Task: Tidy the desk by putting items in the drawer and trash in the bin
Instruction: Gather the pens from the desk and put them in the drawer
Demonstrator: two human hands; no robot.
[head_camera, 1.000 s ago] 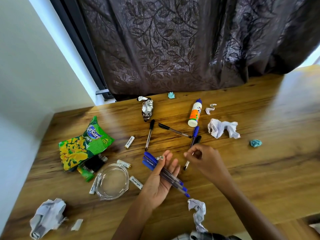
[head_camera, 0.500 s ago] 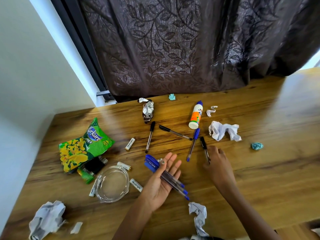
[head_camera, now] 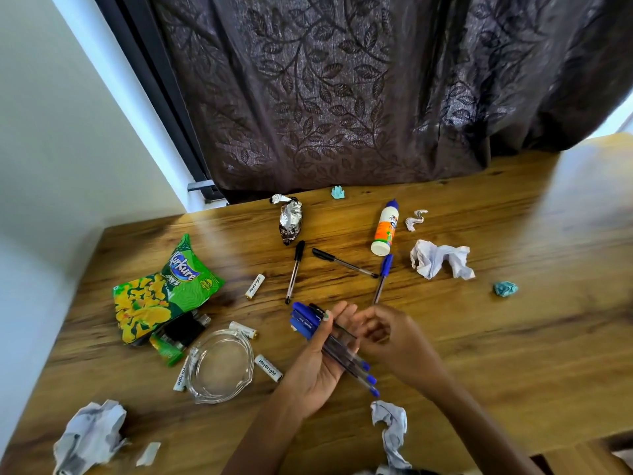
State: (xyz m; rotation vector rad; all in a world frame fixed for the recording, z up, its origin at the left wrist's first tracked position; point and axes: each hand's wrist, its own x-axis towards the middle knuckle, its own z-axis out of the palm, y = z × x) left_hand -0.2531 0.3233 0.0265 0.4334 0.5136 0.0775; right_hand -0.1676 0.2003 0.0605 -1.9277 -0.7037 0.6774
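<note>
Several blue-capped pens (head_camera: 334, 347) are lying across the upturned left hand (head_camera: 317, 371), its fingers loosely curling under them. Beside it, the right hand (head_camera: 387, 334) is pinching a black pen (head_camera: 329, 318), laying it onto the bundle. Left of the left hand, batteries reading "Heybright" (head_camera: 269, 367) are sitting around a glass ashtray (head_camera: 219, 366) on the wooden surface (head_camera: 513, 354). Beyond the ashtray, a green "Kurkure" packet (head_camera: 164, 289) is lying flat. Farther back, loose pens (head_camera: 346, 262), a glue bottle (head_camera: 385, 228) and crumpled paper (head_camera: 438, 258) are resting.
</note>
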